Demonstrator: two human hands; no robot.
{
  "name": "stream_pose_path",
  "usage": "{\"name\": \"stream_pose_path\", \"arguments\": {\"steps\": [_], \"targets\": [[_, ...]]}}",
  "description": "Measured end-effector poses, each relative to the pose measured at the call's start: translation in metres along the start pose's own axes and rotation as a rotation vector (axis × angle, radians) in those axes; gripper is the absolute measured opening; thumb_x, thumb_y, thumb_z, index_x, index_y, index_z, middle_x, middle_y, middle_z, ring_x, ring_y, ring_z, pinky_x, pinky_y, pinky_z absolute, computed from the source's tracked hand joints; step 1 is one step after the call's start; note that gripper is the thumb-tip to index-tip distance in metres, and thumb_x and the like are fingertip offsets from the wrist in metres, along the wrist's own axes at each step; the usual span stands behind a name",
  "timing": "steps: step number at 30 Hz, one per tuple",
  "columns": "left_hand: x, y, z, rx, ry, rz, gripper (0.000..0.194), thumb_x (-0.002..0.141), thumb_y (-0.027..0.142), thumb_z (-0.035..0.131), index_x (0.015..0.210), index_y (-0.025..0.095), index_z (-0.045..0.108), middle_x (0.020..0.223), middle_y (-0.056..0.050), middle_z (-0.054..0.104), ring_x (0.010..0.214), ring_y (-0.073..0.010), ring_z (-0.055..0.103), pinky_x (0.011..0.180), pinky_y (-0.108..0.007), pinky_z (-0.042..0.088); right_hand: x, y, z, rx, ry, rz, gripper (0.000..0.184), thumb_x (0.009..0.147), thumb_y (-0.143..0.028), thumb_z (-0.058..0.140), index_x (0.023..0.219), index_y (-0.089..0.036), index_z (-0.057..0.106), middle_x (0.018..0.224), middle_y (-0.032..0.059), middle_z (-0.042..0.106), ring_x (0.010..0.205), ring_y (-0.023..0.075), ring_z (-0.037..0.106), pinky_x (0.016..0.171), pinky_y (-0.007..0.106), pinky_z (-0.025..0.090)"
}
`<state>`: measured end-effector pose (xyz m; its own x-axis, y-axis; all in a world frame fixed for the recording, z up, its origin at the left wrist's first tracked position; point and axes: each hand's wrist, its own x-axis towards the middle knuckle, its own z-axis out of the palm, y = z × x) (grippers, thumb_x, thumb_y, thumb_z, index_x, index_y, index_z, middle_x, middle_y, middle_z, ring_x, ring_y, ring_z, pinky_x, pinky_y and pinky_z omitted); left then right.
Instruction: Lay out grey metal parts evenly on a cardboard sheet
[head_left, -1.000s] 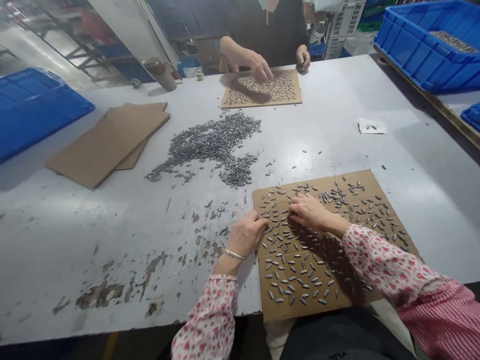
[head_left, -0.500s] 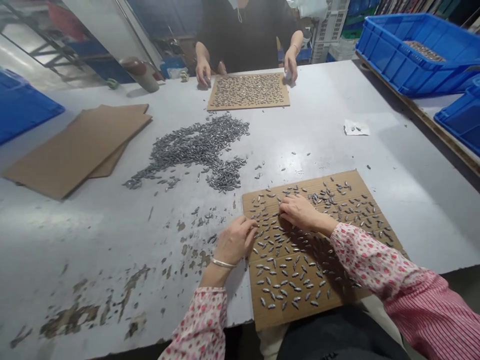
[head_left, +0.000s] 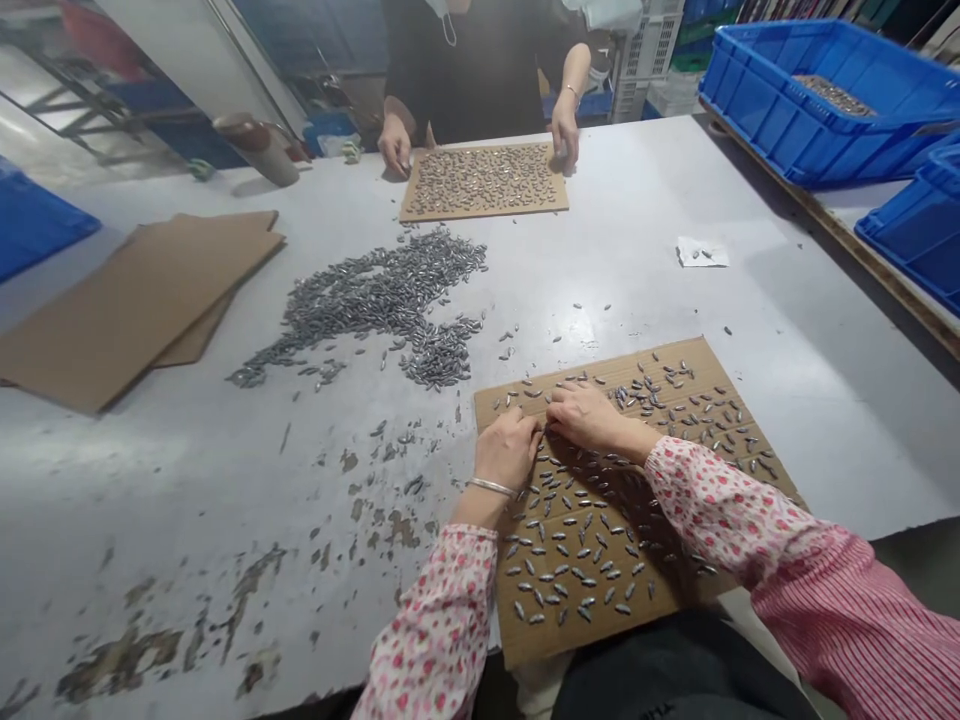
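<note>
The two hands have drawn closer together since the last look. The left hand (head_left: 508, 452), a thin silver bangle (head_left: 491, 487) at its wrist, now sits almost against the right hand (head_left: 586, 418), near the middle of a square brown cardboard sheet (head_left: 540, 640) at six o'clock. Both hands are curled narrow, fingertips down among small grey oval metal pieces (head_left: 559, 575) lying singly across the sheet; whether either is pinching one, I cannot tell. Pink floral sleeves (head_left: 720, 510) run back from both wrists.

At eleven o'clock, a loose grey heap of the same pieces (head_left: 367, 300) sprawls over the pale, scuffed grey surface (head_left: 150, 480). At twelve o'clock, a co-worker's two hands (head_left: 395, 145) rest at the far edge of a second brown cardboard sheet (head_left: 480, 210), which is far more densely covered. Plain brown cardboard sheets (head_left: 135, 310) lie stacked at nine o'clock, and a blue plastic crate (head_left: 780, 110) holding more grey pieces sits at one o'clock.
</note>
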<state>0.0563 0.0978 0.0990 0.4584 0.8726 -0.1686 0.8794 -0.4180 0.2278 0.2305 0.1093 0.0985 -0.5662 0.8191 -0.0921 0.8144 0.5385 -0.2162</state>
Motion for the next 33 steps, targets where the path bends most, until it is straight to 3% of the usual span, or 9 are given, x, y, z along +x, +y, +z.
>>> {"name": "stream_pose_path", "arguments": {"steps": [5, 12, 19, 24, 28, 33], "targets": [[-0.005, -0.003, 0.000, 0.026, -0.016, 0.027, 0.018, 0.091, 0.027, 0.048, 0.088, 0.019, 0.064, 0.092, -0.006, 0.058, 0.089, -0.0179, 0.056, 0.074, -0.027, 0.042, -0.014, 0.002, -0.011, 0.025, 0.005, 0.031, 0.015, 0.090, -0.027, 0.055, 0.091, -0.017, 0.066, 0.096, 0.0079, 0.062, 0.094, 0.0206, 0.049, 0.077, 0.031, 0.031], [-0.007, 0.013, -0.007, -0.010, 0.026, 0.089, 0.021, 0.092, 0.029, 0.046, 0.092, 0.021, 0.065, 0.090, -0.006, 0.057, 0.088, -0.0181, 0.054, 0.074, -0.028, 0.041, -0.031, 0.003, -0.007, -0.004, 0.034, 0.027, 0.017, 0.089, -0.026, 0.052, 0.084, -0.016, 0.064, 0.094, 0.0087, 0.061, 0.093, 0.0209, 0.048, 0.081, 0.033, 0.031], [-0.001, 0.013, 0.009, 0.084, 0.038, 0.128, 0.031, 0.095, 0.032, 0.038, 0.083, 0.019, 0.064, 0.087, -0.007, 0.057, 0.085, -0.0187, 0.052, 0.071, -0.029, 0.039, -0.031, -0.003, 0.001, -0.100, 0.037, -0.019, 0.018, 0.090, -0.027, 0.050, 0.085, -0.015, 0.063, 0.093, 0.0103, 0.061, 0.093, 0.0235, 0.047, 0.082, 0.037, 0.030], [-0.011, 0.007, 0.005, 0.017, 0.063, 0.126, 0.024, 0.093, 0.031, 0.044, 0.088, 0.020, 0.064, 0.088, -0.006, 0.056, 0.085, -0.0176, 0.053, 0.071, -0.028, 0.040, -0.030, -0.008, -0.005, -0.101, 0.004, -0.064, 0.024, 0.093, -0.021, 0.043, 0.086, -0.014, 0.065, 0.093, 0.0113, 0.062, 0.092, 0.0226, 0.048, 0.081, 0.036, 0.030], [-0.020, 0.009, -0.005, -0.039, 0.002, 0.132, 0.020, 0.091, 0.027, 0.047, 0.091, 0.021, 0.066, 0.090, -0.005, 0.057, 0.085, -0.0166, 0.054, 0.072, -0.027, 0.040, -0.032, -0.003, -0.012, -0.033, -0.016, -0.056, 0.021, 0.092, -0.024, 0.049, 0.084, -0.016, 0.067, 0.091, 0.0090, 0.062, 0.091, 0.0208, 0.048, 0.081, 0.034, 0.030], [-0.022, 0.014, -0.009, 0.032, -0.078, 0.172, 0.026, 0.094, 0.027, 0.042, 0.089, 0.021, 0.067, 0.089, -0.006, 0.058, 0.084, -0.0175, 0.053, 0.071, -0.028, 0.041, -0.038, 0.012, -0.013, 0.043, 0.051, 0.092, 0.018, 0.091, -0.027, 0.052, 0.086, -0.019, 0.068, 0.091, 0.0067, 0.062, 0.090, 0.0193, 0.050, 0.078, 0.031, 0.030]]}}
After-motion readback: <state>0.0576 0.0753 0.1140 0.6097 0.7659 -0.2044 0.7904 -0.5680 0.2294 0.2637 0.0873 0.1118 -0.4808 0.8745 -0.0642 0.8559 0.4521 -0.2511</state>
